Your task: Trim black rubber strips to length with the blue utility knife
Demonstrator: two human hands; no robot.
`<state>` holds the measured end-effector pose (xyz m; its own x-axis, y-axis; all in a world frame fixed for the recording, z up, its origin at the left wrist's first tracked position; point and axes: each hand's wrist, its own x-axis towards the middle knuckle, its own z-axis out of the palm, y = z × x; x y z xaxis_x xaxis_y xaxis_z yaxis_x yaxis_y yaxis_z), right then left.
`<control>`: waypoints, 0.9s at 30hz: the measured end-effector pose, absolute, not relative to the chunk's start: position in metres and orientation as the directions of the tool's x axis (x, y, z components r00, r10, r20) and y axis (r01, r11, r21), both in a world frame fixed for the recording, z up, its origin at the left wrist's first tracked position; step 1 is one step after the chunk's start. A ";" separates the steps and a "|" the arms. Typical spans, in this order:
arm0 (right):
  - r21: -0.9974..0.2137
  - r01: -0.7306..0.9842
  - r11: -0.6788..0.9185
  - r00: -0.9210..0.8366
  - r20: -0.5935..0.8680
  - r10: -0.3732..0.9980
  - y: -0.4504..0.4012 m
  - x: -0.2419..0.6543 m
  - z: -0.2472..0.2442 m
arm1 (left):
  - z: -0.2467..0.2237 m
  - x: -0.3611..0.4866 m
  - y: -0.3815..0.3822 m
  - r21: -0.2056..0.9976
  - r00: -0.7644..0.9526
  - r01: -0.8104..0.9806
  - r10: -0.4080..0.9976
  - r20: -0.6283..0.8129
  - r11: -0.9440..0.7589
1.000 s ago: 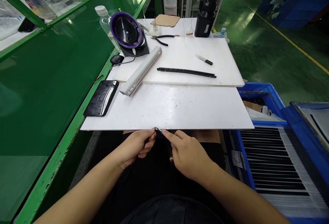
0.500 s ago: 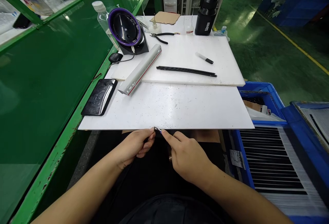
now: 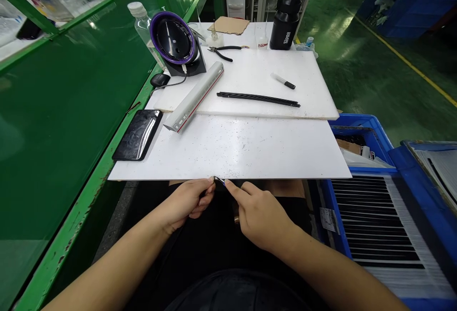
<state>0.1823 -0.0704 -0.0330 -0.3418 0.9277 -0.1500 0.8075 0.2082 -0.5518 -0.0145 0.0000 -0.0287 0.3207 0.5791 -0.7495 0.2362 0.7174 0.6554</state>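
Observation:
At the table's front edge, my left hand (image 3: 191, 202) is closed in a pinch on a small dark piece that is mostly hidden by the fingers. My right hand (image 3: 262, 213) is wrapped round a slim tool (image 3: 220, 180) with a metal tip and a bit of blue, its index finger stretched along it. The tool's tip touches or nearly touches the piece at my left fingertips. Further back, a bundle of black strips (image 3: 259, 98) lies on a white foam board (image 3: 314, 77). A grey train-car body (image 3: 194, 96) lies slanted to its left.
A black tablet (image 3: 137, 135), a mouse (image 3: 160, 80) and a purple-rimmed fan (image 3: 173, 38) are at the left. Pliers (image 3: 224, 53), a capped knife (image 3: 283, 81) and a black bottle (image 3: 285, 20) lie or stand further back. Blue bins (image 3: 371, 123) with black strips stand at the right.

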 end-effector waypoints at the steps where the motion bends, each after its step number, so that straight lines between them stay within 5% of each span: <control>1: -0.580 0.791 0.194 -0.337 -0.148 0.930 -0.070 0.183 -0.033 | -0.029 -0.014 0.000 0.657 0.318 0.235 0.582 -0.748 0.716; 8: -0.616 0.766 0.183 -0.338 -0.145 0.930 -0.070 0.183 -0.030 | -0.027 -0.013 -0.001 0.659 0.310 0.236 0.588 -0.747 0.714; 14: -0.451 0.852 0.267 -0.374 -0.165 0.913 -0.071 0.182 -0.032 | -0.027 -0.013 0.000 0.653 0.326 0.233 0.575 -0.750 0.720; 22: -0.611 0.766 0.201 -0.346 -0.128 0.929 -0.069 0.188 -0.031 | -0.027 -0.012 0.000 0.650 0.318 0.234 0.575 -0.754 0.723; 27: -0.593 0.780 0.199 -0.349 -0.148 0.925 -0.068 0.186 -0.027 | -0.025 -0.010 0.000 0.650 0.314 0.241 0.576 -0.755 0.720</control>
<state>0.1863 -0.0678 -0.0271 -0.3493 0.9252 -0.1484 0.7799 0.1993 -0.5933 -0.0104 -0.0003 -0.0249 0.3136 0.5765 -0.7545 0.2406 0.7205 0.6504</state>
